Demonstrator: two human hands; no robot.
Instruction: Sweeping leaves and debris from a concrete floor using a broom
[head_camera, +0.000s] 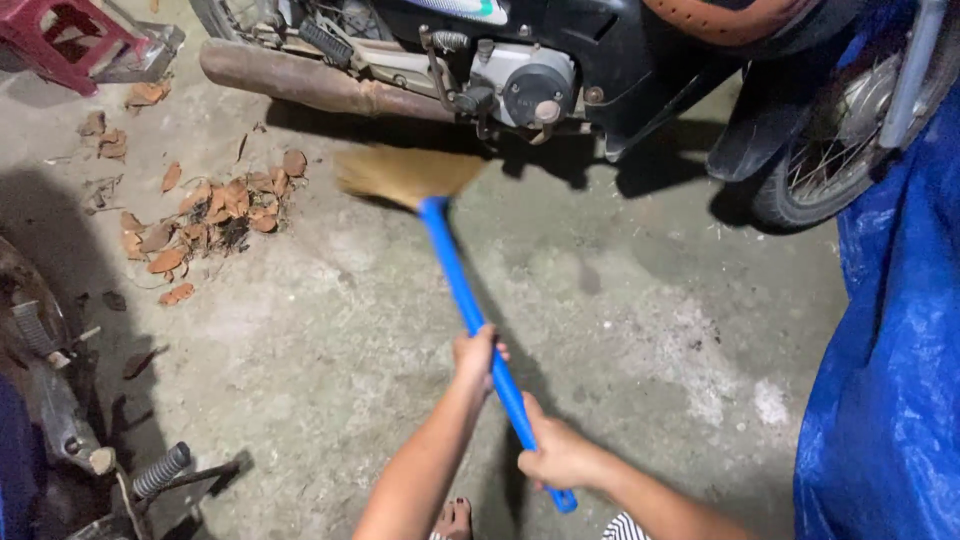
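Note:
A broom with a blue handle and straw-coloured bristles reaches across the concrete floor toward a motorbike. My left hand grips the handle about midway. My right hand grips it lower, near the end of the handle. The bristles look blurred and lie just below the motorbike's engine. A pile of dry brown leaves sits on the floor to the left of the bristles, apart from them.
A black motorbike with a rusty exhaust pipe spans the top. A blue tarp covers the right side. Another motorbike's footpeg and parts stand at the lower left. A red stool is at the top left. My foot shows at the bottom.

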